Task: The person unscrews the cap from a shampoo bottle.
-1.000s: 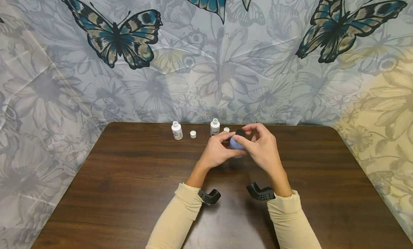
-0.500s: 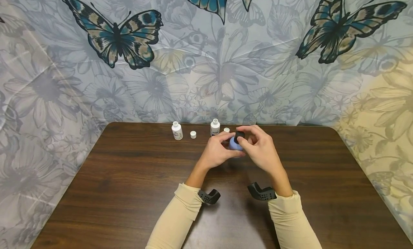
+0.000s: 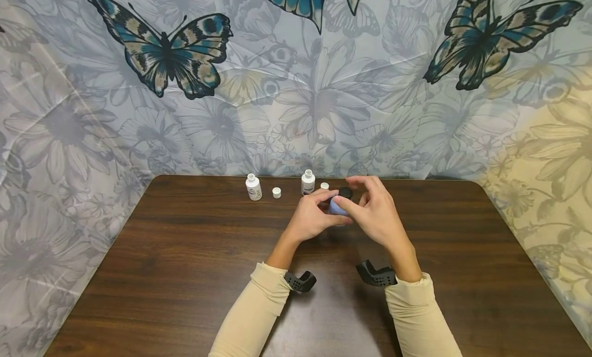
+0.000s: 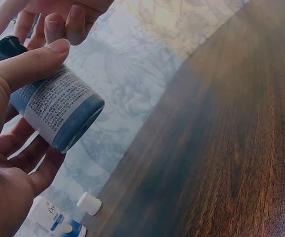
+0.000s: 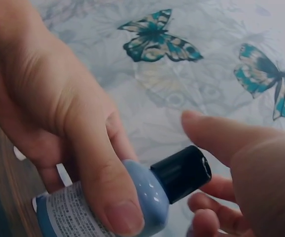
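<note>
A blue bottle (image 3: 338, 207) with a black cap (image 5: 179, 173) is held up above the table, a little tilted. My left hand (image 3: 307, 215) grips its body, thumb across the printed white label (image 4: 61, 96) and fingers round the far side. The black cap sits on the bottle's neck. Around that cap hovers my right hand (image 3: 376, 213), its thumb (image 5: 214, 133) and fingers spread apart. In the right wrist view the thumb stands clear of the cap, while the other fingers are loosely curled beyond it; whether any of them touch it I cannot tell.
On the dark wooden table (image 3: 185, 275), two uncapped white bottles stand near the back edge, a left bottle (image 3: 254, 187) and a middle bottle (image 3: 308, 182). Each has a white cap lying to its right, a left cap (image 3: 276, 192) and a middle cap (image 3: 325, 186). Butterfly-patterned fabric (image 3: 222, 126) hangs behind.
Half a second ago my right thumb and fingers pinched the black cap; now they have spread off it, much as one second ago. My left hand keeps its grip on the blue bottle.
</note>
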Motion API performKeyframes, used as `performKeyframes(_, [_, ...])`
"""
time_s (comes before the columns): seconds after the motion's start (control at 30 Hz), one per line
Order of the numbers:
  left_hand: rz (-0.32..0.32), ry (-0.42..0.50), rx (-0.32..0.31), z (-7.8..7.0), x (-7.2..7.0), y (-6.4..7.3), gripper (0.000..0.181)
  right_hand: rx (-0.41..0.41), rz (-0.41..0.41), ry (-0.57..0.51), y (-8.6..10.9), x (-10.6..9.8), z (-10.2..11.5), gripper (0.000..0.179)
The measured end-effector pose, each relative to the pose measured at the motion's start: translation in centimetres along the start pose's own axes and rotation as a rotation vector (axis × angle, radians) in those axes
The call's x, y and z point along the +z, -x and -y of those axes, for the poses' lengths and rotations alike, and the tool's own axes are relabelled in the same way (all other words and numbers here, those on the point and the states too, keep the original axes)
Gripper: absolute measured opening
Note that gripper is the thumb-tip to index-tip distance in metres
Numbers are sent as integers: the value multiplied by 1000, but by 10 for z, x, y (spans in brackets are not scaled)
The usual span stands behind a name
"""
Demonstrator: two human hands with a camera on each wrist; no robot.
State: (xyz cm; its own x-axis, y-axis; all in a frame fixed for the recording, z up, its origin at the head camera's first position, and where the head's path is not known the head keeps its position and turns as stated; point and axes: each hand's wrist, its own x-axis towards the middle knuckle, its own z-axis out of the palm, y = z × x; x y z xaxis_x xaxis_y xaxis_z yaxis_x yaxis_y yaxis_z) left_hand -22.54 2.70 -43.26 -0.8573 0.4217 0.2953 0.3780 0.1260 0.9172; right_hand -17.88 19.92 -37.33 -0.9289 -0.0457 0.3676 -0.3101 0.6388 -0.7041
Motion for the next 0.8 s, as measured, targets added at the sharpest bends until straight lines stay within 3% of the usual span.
performKeyframes(0.23, [15,0,29,3,1,-1,51,3,-71,4,0,4,1,35])
performKeyframes(0.43, [16,8,27,4,2,-2,53,-18,-16,-60,0,4,0,19])
performKeyframes(0.8, [3,15,9,3,3,-1,59,-30,34,-92,0,2,-1,23])
